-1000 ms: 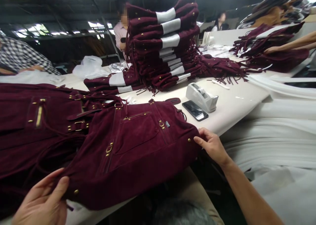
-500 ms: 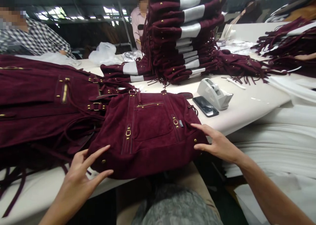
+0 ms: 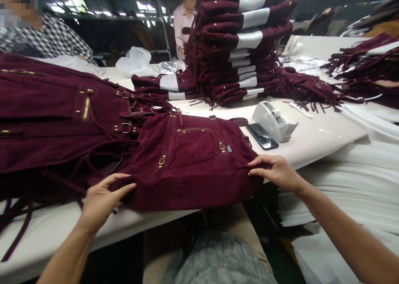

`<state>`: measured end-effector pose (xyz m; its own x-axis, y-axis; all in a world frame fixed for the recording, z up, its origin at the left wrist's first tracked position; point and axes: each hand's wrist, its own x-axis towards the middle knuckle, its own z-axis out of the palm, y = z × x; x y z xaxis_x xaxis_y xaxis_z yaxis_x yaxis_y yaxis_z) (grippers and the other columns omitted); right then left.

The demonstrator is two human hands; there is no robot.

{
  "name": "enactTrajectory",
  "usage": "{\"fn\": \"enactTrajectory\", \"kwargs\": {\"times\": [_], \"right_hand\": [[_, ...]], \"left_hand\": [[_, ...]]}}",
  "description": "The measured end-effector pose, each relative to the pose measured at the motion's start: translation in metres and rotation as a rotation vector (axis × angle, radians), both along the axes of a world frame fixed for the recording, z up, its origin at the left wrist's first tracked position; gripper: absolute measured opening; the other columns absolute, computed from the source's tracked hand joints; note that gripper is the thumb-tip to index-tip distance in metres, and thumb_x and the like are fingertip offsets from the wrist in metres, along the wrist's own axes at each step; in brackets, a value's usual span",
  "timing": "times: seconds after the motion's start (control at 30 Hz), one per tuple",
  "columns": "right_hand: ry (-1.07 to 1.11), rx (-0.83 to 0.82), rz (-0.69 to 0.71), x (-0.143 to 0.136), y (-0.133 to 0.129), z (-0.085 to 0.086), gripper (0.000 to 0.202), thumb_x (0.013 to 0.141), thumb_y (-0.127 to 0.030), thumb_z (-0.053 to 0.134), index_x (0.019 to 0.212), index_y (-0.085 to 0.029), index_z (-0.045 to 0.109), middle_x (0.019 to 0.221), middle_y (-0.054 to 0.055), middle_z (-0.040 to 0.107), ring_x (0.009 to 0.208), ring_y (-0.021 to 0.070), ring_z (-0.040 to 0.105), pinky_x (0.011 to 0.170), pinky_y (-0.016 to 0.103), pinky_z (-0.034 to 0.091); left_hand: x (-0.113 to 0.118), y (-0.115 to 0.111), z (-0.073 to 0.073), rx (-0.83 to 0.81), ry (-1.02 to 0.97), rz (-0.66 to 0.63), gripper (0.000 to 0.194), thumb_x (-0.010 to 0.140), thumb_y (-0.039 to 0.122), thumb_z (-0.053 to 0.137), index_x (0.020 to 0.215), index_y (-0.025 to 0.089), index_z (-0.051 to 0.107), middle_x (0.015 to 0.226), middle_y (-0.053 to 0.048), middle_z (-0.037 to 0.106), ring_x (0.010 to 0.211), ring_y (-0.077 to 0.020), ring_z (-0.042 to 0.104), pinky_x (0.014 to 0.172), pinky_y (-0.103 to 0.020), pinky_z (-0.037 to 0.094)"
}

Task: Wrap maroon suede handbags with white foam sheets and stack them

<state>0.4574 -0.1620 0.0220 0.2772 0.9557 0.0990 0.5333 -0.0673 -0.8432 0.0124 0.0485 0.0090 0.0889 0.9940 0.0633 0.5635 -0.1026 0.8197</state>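
Your left hand pinches the near left corner of the burgundy suede bag with brass buckles, and your right hand grips its right edge. The bag lies flat at the near edge of the white worktop, beside a black phone and a white tape dispenser.

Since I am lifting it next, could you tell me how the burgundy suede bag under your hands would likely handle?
The suede bag probably flops: it lies flat and creased between the left hand and right hand. Its napped surface likely resists slipping. Metal buckles may add weight.
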Motion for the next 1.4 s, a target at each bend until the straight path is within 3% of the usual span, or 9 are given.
{"fn": "enactTrajectory", "kwargs": {"times": [0.17,0.33,0.43,0.6,0.73,0.87,1.03,1.27,1.4], "right_hand": [[0.061,-0.018,0.012,0.013,0.017,-0.032,0.047,0.070,-0.060,0.075,0.085,-0.016,0.073,0.080,0.008,0.071,0.074,0.0225,0.066,0.072,0.037,0.056],[-0.517,0.267,-0.007,-0.016,0.008,0.009,0.030,0.083,-0.049,0.069,0.100,-0.025,0.073,0.115,0.010,0.064,0.114,0.0320,0.055,0.102,0.052,0.041],[-0.637,0.388,0.072,-0.065,0.007,0.030,0.055,0.082,-0.050,0.069,0.130,-0.026,0.059,0.137,0.011,0.051,0.130,0.0366,0.042,0.110,0.056,0.033],[-0.742,0.403,0.255,-0.125,0.037,0.033,0.097,0.078,-0.059,0.071,0.153,-0.020,0.024,0.154,0.016,0.029,0.141,0.0395,0.025,0.114,0.058,0.025],[-0.717,0.333,0.276,-0.126,0.065,0.030,0.107,0.071,-0.061,0.076,0.153,-0.023,0.020,0.146,0.016,0.040,0.134,0.0366,0.037,0.109,0.053,0.031],[-0.777,0.215,0.265,-0.116,0.081,0.020,0.101,0.061,-0.059,0.083,0.143,-0.021,0.038,0.122,0.013,0.056,0.108,0.0328,0.053,0.094,0.046,0.041],[-0.873,0.102,0.068,-0.104,0.109,-0.001,0.055,0.071,-0.052,0.079,0.108,-0.018,0.057,0.096,0.009,0.061,0.089,0.0267,0.056,0.078,0.037,0.042],[-0.857,0.161,0.332,-0.102,0.127,-0.002,0.080,0.056,-0.075,0.076,0.108,-0.018,0.058,0.100,0.008,0.058,0.093,0.0261,0.055,0.084,0.038,0.044],[-0.785,0.143,0.367,-0.107,0.121,-0.009,0.079,0.057,-0.073,0.077,0.110,-0.016,0.059,0.102,0.008,0.058,0.095,0.0254,0.055,0.087,0.039,0.043]], "left_hand": [[0.028,0.008,-0.009,-0.029,-0.115,0.018,0.045,0.048,0.046,0.083,0.083,0.021,0.071,0.081,0.000,0.070,0.074,-0.0160,0.064,0.061,-0.020,0.049],[0.034,0.012,0.017,-0.120,-0.301,-0.014,0.047,0.045,0.038,0.088,0.083,0.017,0.069,0.080,-0.001,0.070,0.070,-0.0147,0.063,0.062,-0.021,0.050],[0.046,0.008,0.041,-0.115,-0.372,-0.042,0.049,0.046,0.036,0.089,0.087,0.016,0.068,0.078,-0.002,0.069,0.066,-0.0140,0.062,0.060,-0.022,0.051],[0.071,-0.003,0.077,0.008,-0.383,-0.114,0.049,0.047,0.038,0.089,0.085,0.013,0.068,0.080,-0.004,0.069,0.065,-0.0158,0.063,0.058,-0.025,0.052],[0.076,-0.012,0.086,-0.019,-0.361,-0.114,0.052,0.046,0.043,0.088,0.084,0.014,0.068,0.076,-0.003,0.068,0.062,-0.0163,0.062,0.053,-0.025,0.050],[0.075,-0.023,0.085,0.009,-0.246,-0.133,0.049,0.049,0.047,0.084,0.084,0.015,0.069,0.069,-0.001,0.065,0.059,-0.0161,0.059,0.051,-0.024,0.047],[0.079,-0.036,0.081,0.151,-0.003,-0.153,0.038,0.058,0.050,0.076,0.078,0.019,0.069,0.053,0.005,0.052,0.050,-0.0127,0.048,0.047,-0.023,0.037],[0.062,-0.003,0.025,0.238,0.051,-0.046,0.036,0.062,0.052,0.069,0.080,0.022,0.069,0.075,0.000,0.069,0.072,-0.0210,0.062,0.069,-0.031,0.046],[0.054,0.004,0.003,0.347,0.116,-0.065,0.030,0.069,0.049,0.064,0.080,0.022,0.066,0.082,-0.002,0.070,0.077,-0.0220,0.063,0.078,-0.033,0.046]]}}
